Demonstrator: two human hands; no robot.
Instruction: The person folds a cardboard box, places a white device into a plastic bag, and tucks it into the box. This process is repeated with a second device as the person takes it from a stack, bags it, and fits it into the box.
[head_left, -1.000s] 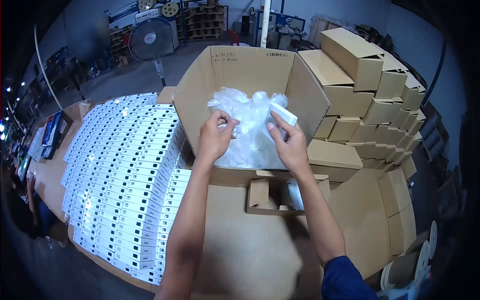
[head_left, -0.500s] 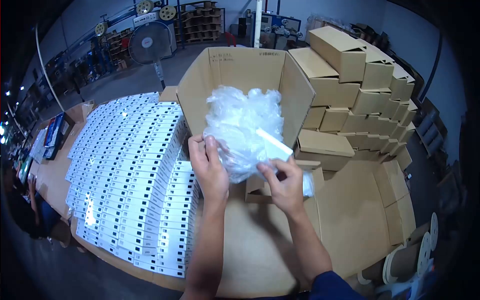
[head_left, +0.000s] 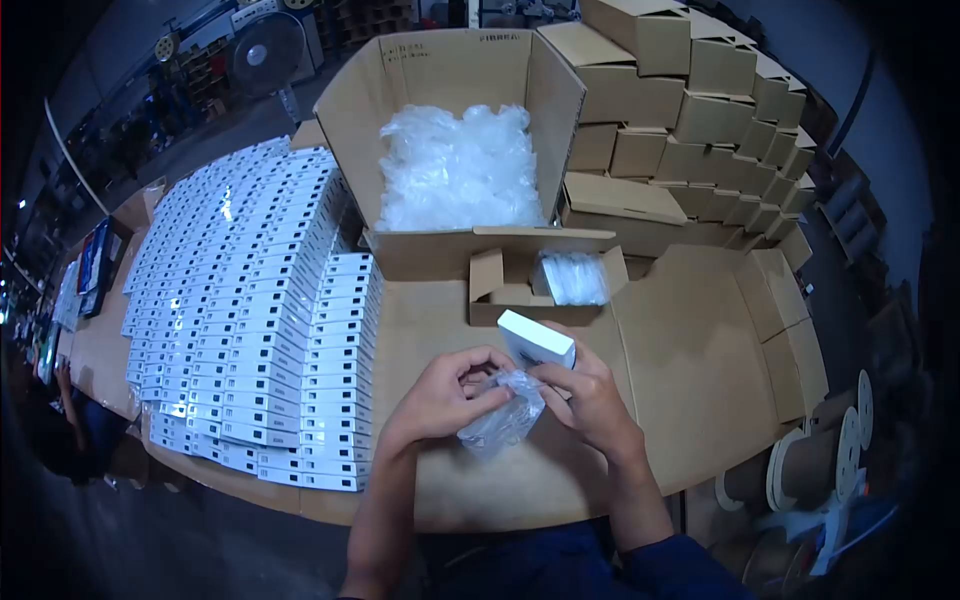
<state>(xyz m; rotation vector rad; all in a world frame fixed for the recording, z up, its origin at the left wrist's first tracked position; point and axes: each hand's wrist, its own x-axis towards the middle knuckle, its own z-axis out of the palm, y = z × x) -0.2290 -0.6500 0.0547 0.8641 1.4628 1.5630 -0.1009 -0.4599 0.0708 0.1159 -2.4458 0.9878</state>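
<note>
In my right hand (head_left: 594, 400) is a small white box (head_left: 538, 341), tilted, its far end pointing up and to the left. A thin clear plastic bag (head_left: 500, 425) hangs below my fingers, pinched by my left hand (head_left: 440, 398). The fingertips of my right hand also touch the bag's upper edge. Both hands are closed and close together above the cardboard-covered table. Just beyond them is a small open carton (head_left: 515, 313) with clear-wrapped white items (head_left: 575, 278) at its right end. Behind it, a large open cardboard box (head_left: 440, 247) holds a heap of clear plastic bags (head_left: 460, 170).
Tightly packed rows of white boxes (head_left: 260, 330) cover the left side of the table. Closed brown cartons (head_left: 660, 110) are stacked at the back right. Spools (head_left: 810, 470) stand low at the right. Another person's arm (head_left: 70, 405) shows at the far left.
Both hands have come back from the large box toward me, bringing the clear bag and the white box. My view has tilted downward, and the small carton now shows fully.
</note>
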